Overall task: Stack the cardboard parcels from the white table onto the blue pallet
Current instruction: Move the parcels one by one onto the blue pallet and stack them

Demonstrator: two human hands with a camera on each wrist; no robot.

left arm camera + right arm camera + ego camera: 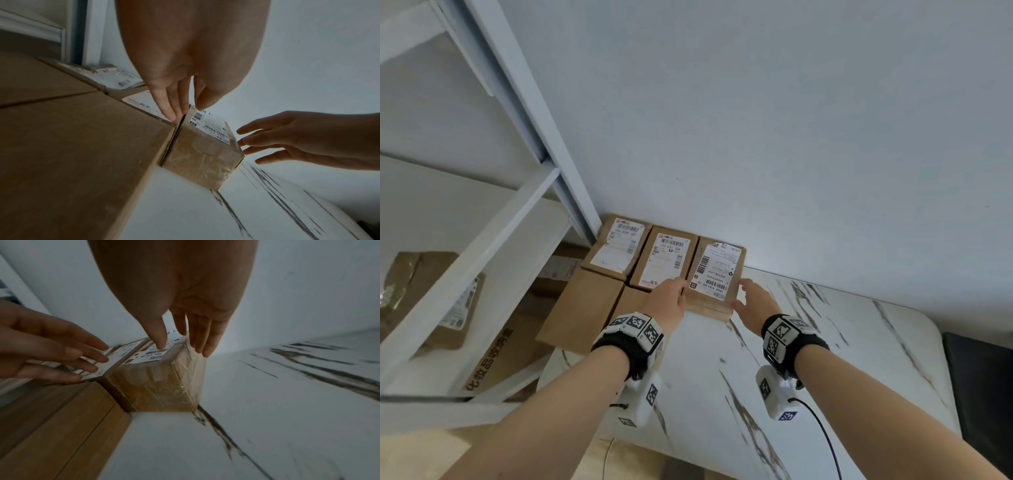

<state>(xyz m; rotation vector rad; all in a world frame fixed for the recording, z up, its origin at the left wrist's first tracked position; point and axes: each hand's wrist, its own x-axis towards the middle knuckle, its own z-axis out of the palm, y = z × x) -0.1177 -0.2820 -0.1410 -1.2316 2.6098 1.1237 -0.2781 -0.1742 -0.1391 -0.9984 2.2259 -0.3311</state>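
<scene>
A small brown parcel [717, 270] with a white barcode label stands on the white marbled table [825, 359] against the wall, rightmost in a row of three. Its taped front shows in both wrist views [205, 155] [156, 382]. My left hand [671, 298] [185, 112] is open, its fingertips at the gap along the parcel's left edge. My right hand [750, 298] [183, 347] is open with fingers straight, its thumb over the label and its fingers beside the right face. Neither hand grips it. The blue pallet is not in view.
Left of it stand a middle labelled parcel [666, 258] and a left labelled parcel [616, 248], with plain boxes [585, 308] in front. A white shelf frame [482, 240] stands at the left over more cartons [493, 353]. A black object [979, 377] lies at the right.
</scene>
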